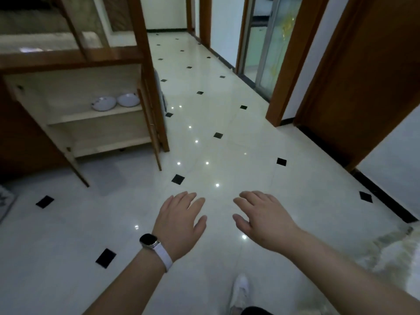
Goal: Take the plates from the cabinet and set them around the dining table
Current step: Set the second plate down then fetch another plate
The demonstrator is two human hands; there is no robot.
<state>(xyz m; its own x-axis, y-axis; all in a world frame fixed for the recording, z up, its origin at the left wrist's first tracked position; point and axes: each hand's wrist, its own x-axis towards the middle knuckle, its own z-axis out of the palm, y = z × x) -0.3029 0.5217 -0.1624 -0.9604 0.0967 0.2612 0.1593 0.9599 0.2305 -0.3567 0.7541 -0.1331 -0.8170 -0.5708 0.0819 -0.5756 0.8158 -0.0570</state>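
Observation:
Two white plates sit side by side on the upper shelf of the open wooden cabinet (95, 114) at the left: a left plate (103, 103) and a right plate (128, 100). Both cabinet doors stand open. My left hand (179, 221), with a watch on its wrist, hovers palm down over the floor with its fingers spread and nothing in it. My right hand (261, 220) floats beside it, also open and empty. Both hands are well short of the cabinet, lower and to its right. The dining table is not in view.
The right cabinet door (151, 128) juts out toward the hallway. Glossy white floor tiles (227, 144) with small black diamonds stretch ahead. Wooden door frames (286, 64) and a brown door (363, 76) line the right side. My white shoe (239, 292) shows at the bottom.

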